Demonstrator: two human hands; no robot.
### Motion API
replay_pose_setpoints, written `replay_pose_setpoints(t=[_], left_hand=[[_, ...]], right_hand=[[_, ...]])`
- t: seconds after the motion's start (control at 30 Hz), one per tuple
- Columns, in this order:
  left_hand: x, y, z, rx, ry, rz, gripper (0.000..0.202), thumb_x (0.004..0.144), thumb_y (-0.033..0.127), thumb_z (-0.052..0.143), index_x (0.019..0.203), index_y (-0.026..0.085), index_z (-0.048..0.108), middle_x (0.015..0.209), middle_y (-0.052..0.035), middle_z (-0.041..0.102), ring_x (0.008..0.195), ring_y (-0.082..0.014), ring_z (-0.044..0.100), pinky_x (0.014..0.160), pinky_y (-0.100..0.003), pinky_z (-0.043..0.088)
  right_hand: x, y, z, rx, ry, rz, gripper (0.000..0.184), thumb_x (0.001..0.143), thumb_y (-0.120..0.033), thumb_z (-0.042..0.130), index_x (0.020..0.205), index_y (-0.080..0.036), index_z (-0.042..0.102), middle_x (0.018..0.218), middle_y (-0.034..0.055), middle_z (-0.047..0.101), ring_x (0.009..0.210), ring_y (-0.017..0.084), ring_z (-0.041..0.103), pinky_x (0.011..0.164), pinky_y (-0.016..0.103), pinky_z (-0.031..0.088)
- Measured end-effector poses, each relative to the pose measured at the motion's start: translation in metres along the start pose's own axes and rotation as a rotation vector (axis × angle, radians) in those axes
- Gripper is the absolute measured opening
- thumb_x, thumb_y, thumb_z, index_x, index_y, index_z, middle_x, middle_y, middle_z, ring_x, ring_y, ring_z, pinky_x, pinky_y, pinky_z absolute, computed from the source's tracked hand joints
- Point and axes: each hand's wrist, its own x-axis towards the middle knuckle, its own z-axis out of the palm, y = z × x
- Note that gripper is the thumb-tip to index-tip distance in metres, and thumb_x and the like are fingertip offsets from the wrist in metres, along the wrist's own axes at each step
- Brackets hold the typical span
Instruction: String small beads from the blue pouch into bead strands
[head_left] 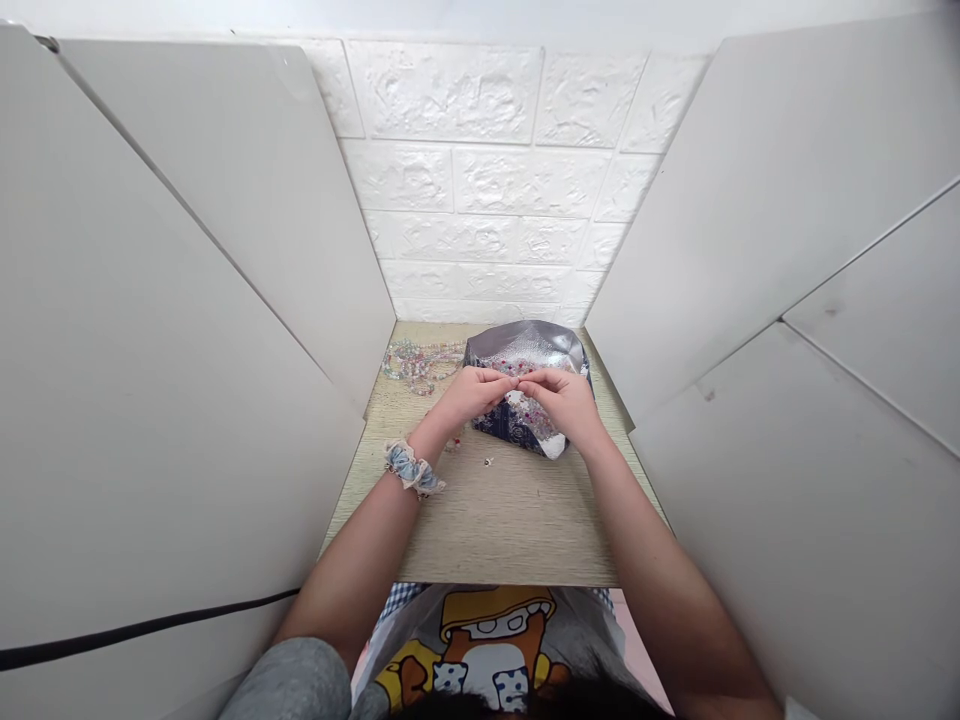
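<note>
My left hand (471, 393) and my right hand (564, 398) meet fingertip to fingertip over a shiny silver-and-dark foil bag (525, 350) that holds small coloured beads. Both hands are closed in a pinch on something tiny between them, too small to name. A blue-and-white scrunchie (412, 468) sits on my left wrist. A pile of beaded strands (420, 362) lies to the left of the bag.
The wooden desk (510, 520) is narrow, walled in by white panels on the left (187, 350) and right (787, 350) and a white brick wall (487, 200) behind. A few loose beads (489, 461) lie near my left wrist. A black cable (150, 628) crosses the left panel.
</note>
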Motion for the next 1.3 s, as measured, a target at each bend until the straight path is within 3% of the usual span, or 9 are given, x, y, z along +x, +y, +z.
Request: replay_pose_setpoints(t=[0.3,0.5,0.67,0.83,1.07,1.17,1.3], left_hand=[[0.001,-0.002,-0.003,-0.077,0.019,0.001,0.032,0.066,0.042,0.056,0.078,0.013,0.061,0.042,0.0079,0.028,0.036,-0.0026,0.022,0.038,-0.020,0.012],[0.002,-0.003,-0.002,-0.132,-0.016,-0.033,0.029,0.064,0.040,0.058,0.077,0.014,0.059,0.044,0.0081,0.029,0.035,-0.0019,0.021,0.037,-0.019,0.012],[0.001,-0.002,-0.002,-0.181,-0.007,-0.065,0.018,0.070,0.033,0.051,0.071,0.015,0.054,0.042,0.0095,0.020,0.033,-0.0020,0.014,0.034,-0.019,0.008],[0.000,0.001,0.000,-0.125,0.039,-0.057,0.015,0.071,0.029,0.048,0.070,0.015,0.051,0.038,0.0098,0.022,0.031,-0.0023,0.016,0.034,-0.019,0.010],[0.001,0.003,0.006,-0.013,0.102,-0.067,0.014,0.069,0.028,0.048,0.062,0.016,0.045,0.038,0.0094,0.030,0.032,-0.0025,0.023,0.036,-0.019,0.015],[0.002,0.002,0.006,-0.094,0.136,-0.067,0.009,0.069,0.024,0.046,0.065,0.016,0.043,0.041,0.0096,0.030,0.032,-0.0018,0.021,0.035,-0.018,0.014],[0.005,-0.003,0.003,-0.254,0.142,-0.052,0.006,0.070,0.023,0.044,0.070,0.017,0.043,0.046,0.0089,0.033,0.030,-0.0010,0.020,0.032,-0.017,0.011]], right_hand=[[0.001,-0.002,-0.004,0.047,0.026,-0.033,0.013,0.070,-0.030,0.053,0.071,-0.018,0.057,0.060,-0.0011,0.056,0.057,0.011,0.051,0.058,0.025,0.039],[0.000,-0.003,-0.002,0.010,0.017,-0.058,0.020,0.073,-0.037,0.049,0.071,-0.018,0.054,0.063,0.0000,0.058,0.056,0.011,0.050,0.055,0.025,0.038],[-0.001,-0.003,-0.001,-0.120,-0.045,-0.068,0.022,0.076,-0.038,0.046,0.070,-0.018,0.055,0.064,0.0000,0.058,0.055,0.010,0.049,0.052,0.023,0.037],[0.000,0.001,-0.001,-0.361,-0.043,-0.275,0.013,0.075,-0.026,0.049,0.074,-0.021,0.061,0.075,0.0012,0.060,0.067,0.012,0.053,0.066,0.026,0.040],[-0.005,0.000,0.002,-0.457,0.183,-0.427,0.015,0.077,-0.024,0.046,0.075,-0.021,0.061,0.073,0.0028,0.060,0.064,0.013,0.053,0.061,0.026,0.041],[-0.007,-0.004,0.006,-0.443,0.244,-0.463,0.016,0.079,-0.025,0.045,0.076,-0.021,0.060,0.073,0.0029,0.061,0.063,0.013,0.053,0.062,0.026,0.042],[-0.008,-0.005,0.009,-0.449,0.225,-0.507,0.017,0.080,-0.023,0.044,0.076,-0.021,0.060,0.074,0.0025,0.062,0.064,0.013,0.053,0.063,0.026,0.042]])
